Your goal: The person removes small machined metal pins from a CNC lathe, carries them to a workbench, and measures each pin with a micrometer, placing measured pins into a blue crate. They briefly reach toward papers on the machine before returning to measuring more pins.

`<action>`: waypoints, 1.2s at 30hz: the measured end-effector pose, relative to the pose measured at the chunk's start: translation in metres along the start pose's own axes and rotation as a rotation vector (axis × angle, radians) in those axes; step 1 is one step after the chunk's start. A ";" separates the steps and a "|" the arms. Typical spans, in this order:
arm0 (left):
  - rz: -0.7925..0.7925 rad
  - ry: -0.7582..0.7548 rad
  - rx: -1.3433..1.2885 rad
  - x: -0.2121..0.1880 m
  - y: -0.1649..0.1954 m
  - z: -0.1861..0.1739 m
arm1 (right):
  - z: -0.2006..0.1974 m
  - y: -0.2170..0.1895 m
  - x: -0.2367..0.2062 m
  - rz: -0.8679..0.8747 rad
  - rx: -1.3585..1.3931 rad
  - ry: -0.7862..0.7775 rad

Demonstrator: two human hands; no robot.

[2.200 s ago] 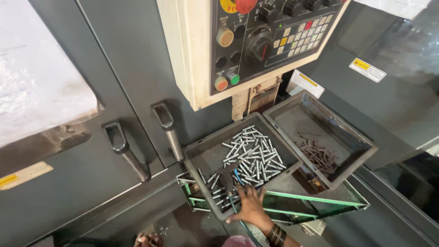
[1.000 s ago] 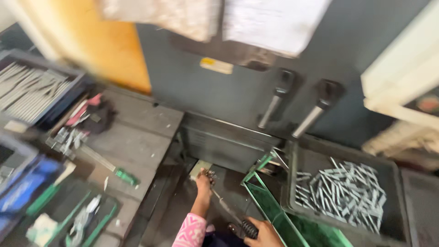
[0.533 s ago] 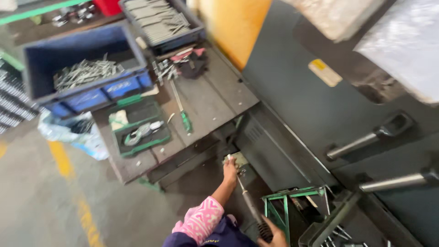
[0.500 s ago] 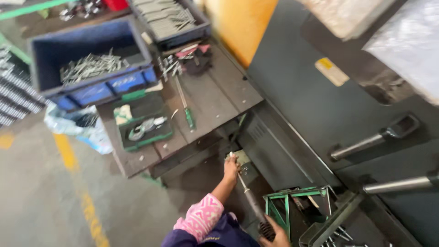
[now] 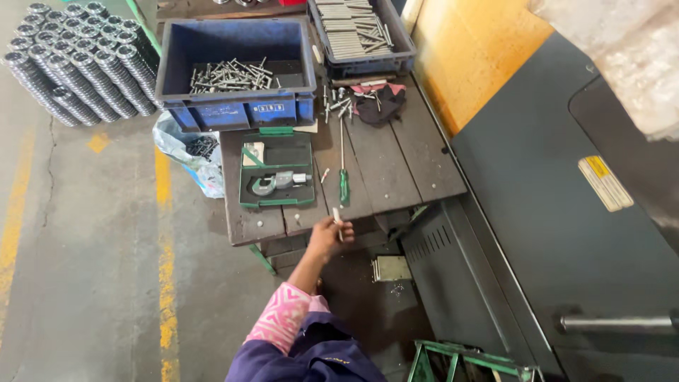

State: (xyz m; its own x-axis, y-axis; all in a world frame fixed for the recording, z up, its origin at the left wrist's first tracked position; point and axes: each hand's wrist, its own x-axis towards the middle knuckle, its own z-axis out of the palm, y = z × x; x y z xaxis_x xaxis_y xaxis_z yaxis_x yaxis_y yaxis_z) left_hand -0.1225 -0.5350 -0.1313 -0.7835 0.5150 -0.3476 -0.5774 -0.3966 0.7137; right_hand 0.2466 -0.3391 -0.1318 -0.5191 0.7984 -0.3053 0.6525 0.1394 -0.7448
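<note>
My left hand reaches out at the near edge of a dark wooden workbench, with its fingers closed around a small pale metal pin. The sleeve on that arm is pink and white. A green-handled screwdriver lies on the bench just beyond the hand. To its left sits an open green case with a micrometer. My right hand is out of the picture.
A blue bin of metal pins and a dark tray of rods stand at the bench's far end. Stacked metal rings cover the floor at the left. A grey machine cabinet fills the right, a green frame below.
The view has swung left from the machine and its trays to the workbench. My left hand has risen from the low ledge by the machine to the bench edge, now holding a pin.
</note>
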 end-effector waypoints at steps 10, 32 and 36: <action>0.458 0.098 0.029 0.149 0.201 -0.004 | 0.035 -0.058 0.122 -0.273 -0.096 0.330; 0.605 0.265 1.292 0.329 0.112 0.025 | 0.187 -0.273 0.266 -0.667 0.045 -0.335; 0.282 0.411 1.509 0.358 0.115 0.058 | 0.194 -0.268 0.299 -0.641 -0.025 -0.340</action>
State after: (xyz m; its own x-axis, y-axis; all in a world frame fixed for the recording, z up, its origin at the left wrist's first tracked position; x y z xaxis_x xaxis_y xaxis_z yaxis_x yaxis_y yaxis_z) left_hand -0.4558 -0.3526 -0.1387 -0.9718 0.2281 -0.0605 0.1433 0.7743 0.6164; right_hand -0.1909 -0.2515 -0.1389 -0.9439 0.3298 0.0160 0.1730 0.5353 -0.8268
